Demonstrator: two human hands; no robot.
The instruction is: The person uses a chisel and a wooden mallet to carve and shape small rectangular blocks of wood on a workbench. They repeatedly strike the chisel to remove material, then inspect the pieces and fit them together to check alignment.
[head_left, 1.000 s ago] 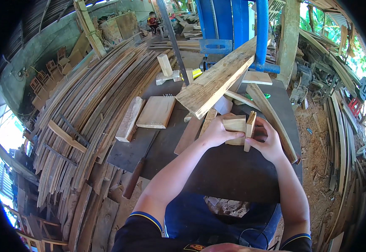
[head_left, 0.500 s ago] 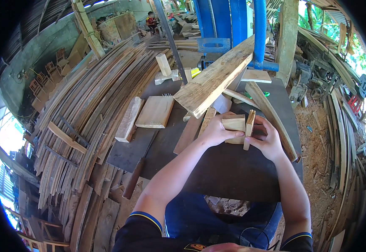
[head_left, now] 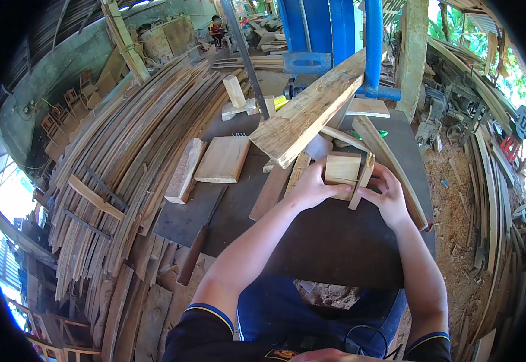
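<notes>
Over the dark tabletop (head_left: 329, 253), my left hand (head_left: 311, 188) is closed around a small pale wooden block (head_left: 342, 168). My right hand (head_left: 387, 192) pinches a thin wooden strip (head_left: 362, 181) between thumb and fingers, upright and tilted against the block's right side. Just behind both hands, a thick rough plank (head_left: 311, 111) slants up toward the blue machine. Right of my right hand lies a long wooden piece (head_left: 392, 172). Narrow wooden strips (head_left: 273, 192) lie left of my left hand.
A square board (head_left: 224, 160) and a thick wooden block (head_left: 186, 171) lie on the table's left. A blue machine frame (head_left: 373, 48) stands at the back. Long stacked planks (head_left: 136, 145) fill the left floor. A brown-handled tool (head_left: 192, 256) overhangs the table's edge.
The block in my left hand has turned, so more of its broad face shows. The strip in my right hand has tilted and shifted slightly right.
</notes>
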